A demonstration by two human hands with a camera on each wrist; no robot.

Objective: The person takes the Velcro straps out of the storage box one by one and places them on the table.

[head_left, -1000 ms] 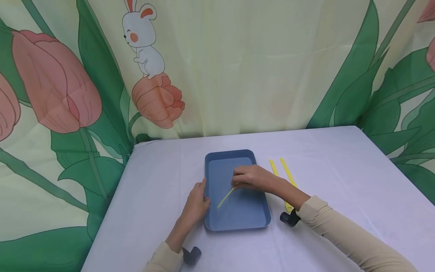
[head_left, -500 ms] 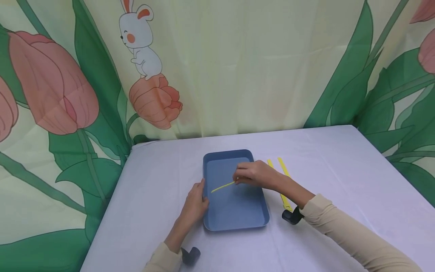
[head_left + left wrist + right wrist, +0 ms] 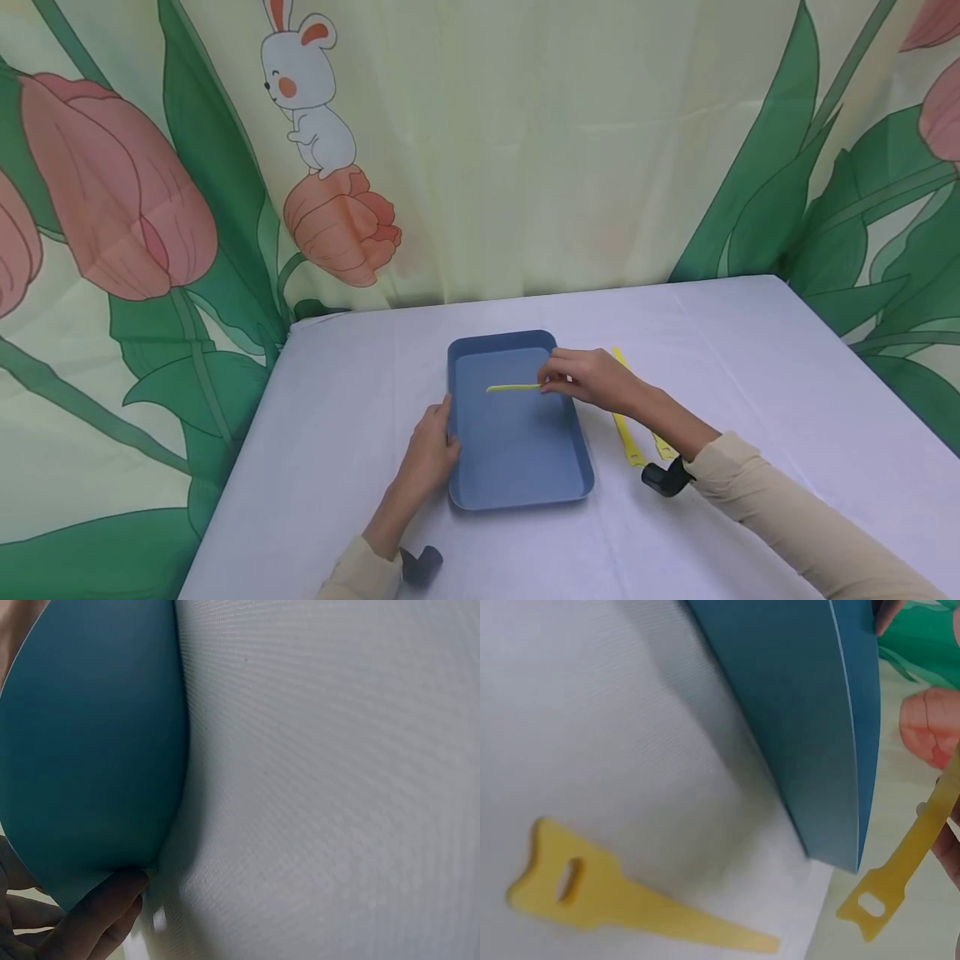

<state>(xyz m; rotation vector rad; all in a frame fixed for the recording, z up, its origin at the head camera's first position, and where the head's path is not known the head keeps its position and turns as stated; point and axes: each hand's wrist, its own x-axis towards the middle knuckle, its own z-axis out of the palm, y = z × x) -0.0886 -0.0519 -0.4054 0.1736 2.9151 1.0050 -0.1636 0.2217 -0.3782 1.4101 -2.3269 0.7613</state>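
A blue rectangular tray (image 3: 521, 467) lies on the white-covered table. My left hand (image 3: 430, 446) grips its left side wall; in the left wrist view the fingers (image 3: 97, 915) sit at the tray's rim. Above the tray's upper right part, my right hand (image 3: 588, 377) pinches one end of a yellow hook-and-loop cable tie (image 3: 513, 387), which points left, nearly level. Its slotted head (image 3: 871, 904) shows in the right wrist view. Two more yellow cable ties, one nearer the tray (image 3: 628, 442) and one farther right (image 3: 663, 447), lie on the table, partly hidden by the right forearm.
The table (image 3: 750, 367) runs back to a curtain (image 3: 540, 167) printed with tulips and a rabbit. A black wrist camera (image 3: 422, 567) sits on the left wrist and another (image 3: 667, 477) on the right.
My right hand has moved right, toward the tray's right edge. The held cable tie has swung from slanting down-left to nearly level. My left hand stays at the tray's left side.
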